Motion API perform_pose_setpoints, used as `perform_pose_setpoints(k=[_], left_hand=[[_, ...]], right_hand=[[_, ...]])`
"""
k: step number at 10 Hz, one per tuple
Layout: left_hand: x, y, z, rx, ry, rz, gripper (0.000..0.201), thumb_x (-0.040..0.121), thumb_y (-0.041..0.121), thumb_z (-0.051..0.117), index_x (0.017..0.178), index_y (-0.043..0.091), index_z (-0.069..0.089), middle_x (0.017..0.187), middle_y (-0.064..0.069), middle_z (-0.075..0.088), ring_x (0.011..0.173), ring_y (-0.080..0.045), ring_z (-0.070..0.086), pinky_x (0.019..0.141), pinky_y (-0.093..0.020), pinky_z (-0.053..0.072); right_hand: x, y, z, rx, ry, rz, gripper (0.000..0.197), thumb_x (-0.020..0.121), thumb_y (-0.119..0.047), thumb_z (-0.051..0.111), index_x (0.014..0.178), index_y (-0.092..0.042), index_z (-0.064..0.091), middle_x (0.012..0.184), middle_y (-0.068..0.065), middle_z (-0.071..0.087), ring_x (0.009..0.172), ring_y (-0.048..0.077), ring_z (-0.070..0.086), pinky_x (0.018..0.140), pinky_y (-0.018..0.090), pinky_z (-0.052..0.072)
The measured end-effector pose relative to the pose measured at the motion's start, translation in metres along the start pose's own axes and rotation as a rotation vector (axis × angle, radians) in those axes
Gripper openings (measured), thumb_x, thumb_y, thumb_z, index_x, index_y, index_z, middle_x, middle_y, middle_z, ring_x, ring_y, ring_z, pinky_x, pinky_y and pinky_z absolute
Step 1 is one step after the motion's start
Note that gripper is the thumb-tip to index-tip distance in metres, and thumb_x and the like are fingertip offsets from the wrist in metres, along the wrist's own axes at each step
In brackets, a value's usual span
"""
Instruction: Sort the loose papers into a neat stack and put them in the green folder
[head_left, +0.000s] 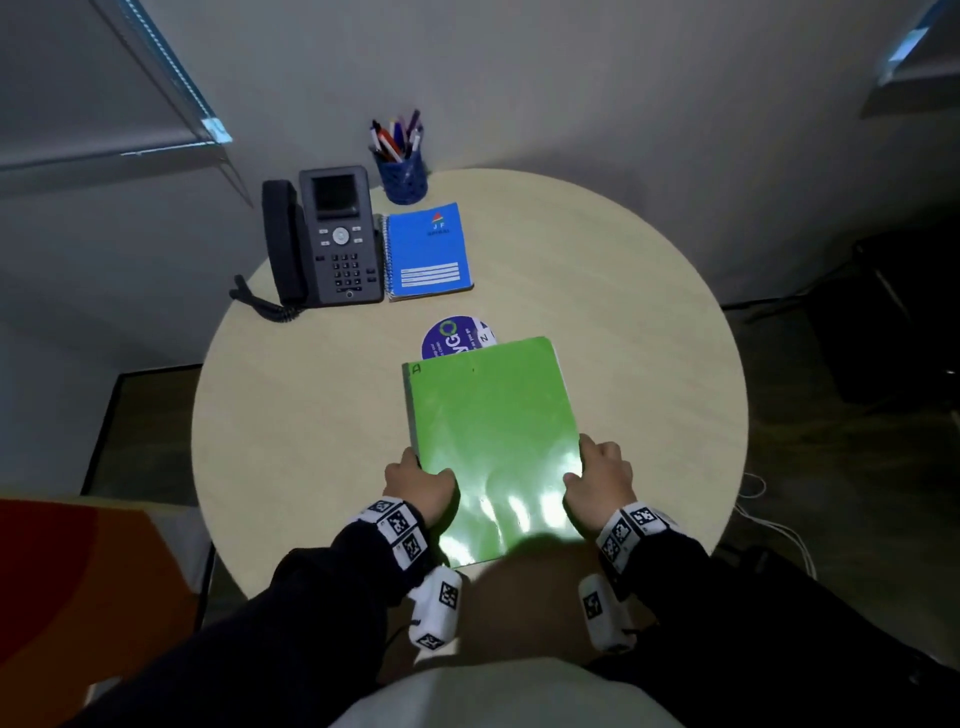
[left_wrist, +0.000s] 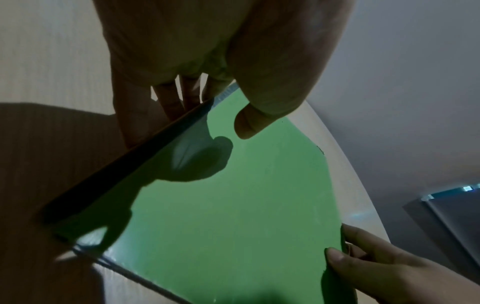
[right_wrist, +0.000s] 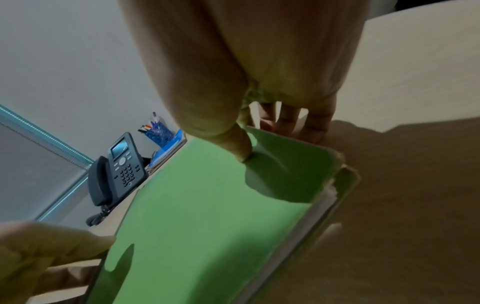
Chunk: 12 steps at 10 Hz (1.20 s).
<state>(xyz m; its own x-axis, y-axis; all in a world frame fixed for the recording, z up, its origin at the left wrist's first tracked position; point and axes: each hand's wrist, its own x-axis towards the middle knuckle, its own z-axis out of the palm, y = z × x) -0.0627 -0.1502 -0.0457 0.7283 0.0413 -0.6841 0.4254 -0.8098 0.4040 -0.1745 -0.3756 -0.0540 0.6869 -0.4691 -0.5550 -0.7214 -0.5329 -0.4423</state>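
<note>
Round table, green folder closed at its near edge w/ papers inside; left hand & right hand pinch its sides, thumbs on top – best squared & set flat

One green folder lay on the single round table, gripped by two hands. Beyond the folder stood one desk phone, one blue notebook, one pen cup and one round sticker.
</note>
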Motion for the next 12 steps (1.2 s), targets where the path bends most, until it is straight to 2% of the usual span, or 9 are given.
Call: perform_pose_setpoints(k=[1,4,6,7,8,9,10,11,12], left_hand=[[0.002,-0.001,-0.001,0.075,0.024,-0.001,0.073,0.088,0.037,0.056,0.154,0.017,0.032,0.144,-0.015,0.04,0.12,-0.04,0.056,0.1,-0.047,0.05],[0.03,0.006,-0.034,0.074,0.082,0.088,0.039,0.089,0.031,0.061,0.122,0.012,0.052,0.122,-0.013,0.051,0.098,-0.036,0.062,0.087,-0.043,0.052],[0.042,0.011,-0.037,-0.016,-0.026,0.169,0.038,0.088,0.017,0.061,0.125,0.02,0.052,0.108,-0.006,0.063,0.081,-0.015,0.062,0.056,-0.023,0.043],[0.043,0.011,-0.035,-0.035,-0.013,0.156,0.048,0.084,0.019,0.063,0.129,0.025,0.047,0.109,-0.007,0.063,0.081,-0.015,0.063,0.056,-0.023,0.044],[0.045,0.011,-0.035,-0.017,-0.035,0.154,0.073,0.073,0.021,0.063,0.141,0.034,0.039,0.11,-0.008,0.062,0.084,-0.024,0.067,0.067,-0.03,0.052],[0.05,0.009,-0.031,0.02,-0.018,0.147,0.081,0.068,0.026,0.062,0.144,0.041,0.035,0.111,-0.008,0.062,0.084,-0.027,0.067,0.074,-0.037,0.056],[0.051,0.007,-0.03,0.043,0.003,0.152,0.084,0.068,0.028,0.064,0.145,0.042,0.034,0.111,-0.008,0.062,0.084,-0.027,0.067,0.08,-0.041,0.06],[0.048,0.01,-0.03,0.049,0.017,0.182,0.086,0.068,0.028,0.064,0.148,0.039,0.035,0.11,-0.009,0.064,0.087,-0.028,0.068,0.083,-0.043,0.059],[0.041,0.013,-0.038,0.1,0.024,0.171,0.078,0.081,0.024,0.069,0.15,0.03,0.034,0.116,-0.012,0.063,0.095,-0.031,0.066,0.081,-0.037,0.052]], right_hand=[[0.003,-0.01,0.004,-0.045,-0.014,0.008,0.054,0.095,-0.023,0.052,0.146,-0.015,0.037,0.139,0.01,0.035,0.126,0.036,0.035,0.1,0.041,0.043],[0.04,-0.043,-0.024,0.299,0.047,-0.027,0.056,0.093,-0.028,0.065,0.145,-0.018,0.047,0.14,0.006,0.056,0.122,0.025,0.058,0.101,0.034,0.047],[0.058,-0.05,-0.03,0.294,-0.06,-0.038,0.056,0.089,-0.007,0.063,0.14,-0.025,0.05,0.122,-0.003,0.065,0.089,0.011,0.061,0.065,0.022,0.044],[0.061,-0.049,-0.036,0.32,-0.092,-0.036,0.061,0.087,-0.004,0.067,0.141,-0.024,0.048,0.128,-0.003,0.062,0.105,0.015,0.061,0.072,0.022,0.043],[0.062,-0.049,-0.038,0.292,-0.109,-0.06,0.067,0.088,-0.004,0.067,0.146,-0.026,0.043,0.129,-0.006,0.06,0.099,0.014,0.056,0.077,0.024,0.043],[0.061,-0.048,-0.036,0.25,-0.105,-0.074,0.069,0.087,-0.004,0.068,0.147,-0.026,0.041,0.134,0.003,0.062,0.09,0.016,0.056,0.063,0.02,0.042],[0.058,-0.046,-0.036,0.259,-0.084,-0.068,0.07,0.087,-0.004,0.067,0.148,-0.025,0.04,0.133,0.01,0.062,0.102,0.027,0.064,0.065,0.023,0.046],[0.059,-0.045,-0.034,0.265,-0.09,-0.089,0.066,0.087,-0.005,0.065,0.146,-0.023,0.041,0.125,0.012,0.066,0.112,0.03,0.065,0.078,0.03,0.053],[0.059,-0.045,-0.04,0.193,-0.091,-0.05,0.068,0.089,-0.014,0.064,0.15,-0.018,0.034,0.124,0.01,0.062,0.098,0.028,0.062,0.076,0.031,0.05]])
